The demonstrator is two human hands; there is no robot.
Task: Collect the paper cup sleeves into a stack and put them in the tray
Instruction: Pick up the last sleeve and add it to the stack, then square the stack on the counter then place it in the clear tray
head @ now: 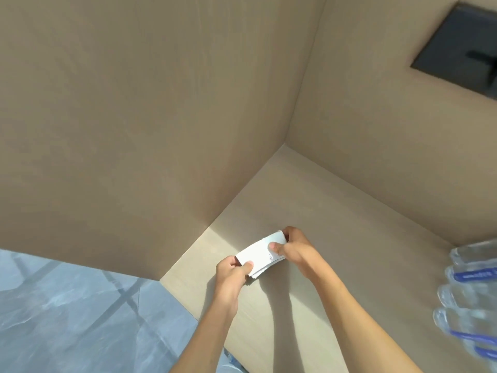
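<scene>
Both hands, left hand (pixel 233 267) and right hand (pixel 291 246), pinch a small stack of white sleeves (pixel 262 254), so stacking looks done, but no tray shows yet

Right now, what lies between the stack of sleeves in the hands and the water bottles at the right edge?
In the head view, only bare cardboard floor and the right forearm lie between the sleeve stack and the water bottles; no tray shows there.

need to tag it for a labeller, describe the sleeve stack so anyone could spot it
Look at the cardboard surface near its inner corner. Both hands, left hand and right hand, pinch the sleeve stack by its ends: the only white thing there.
</scene>
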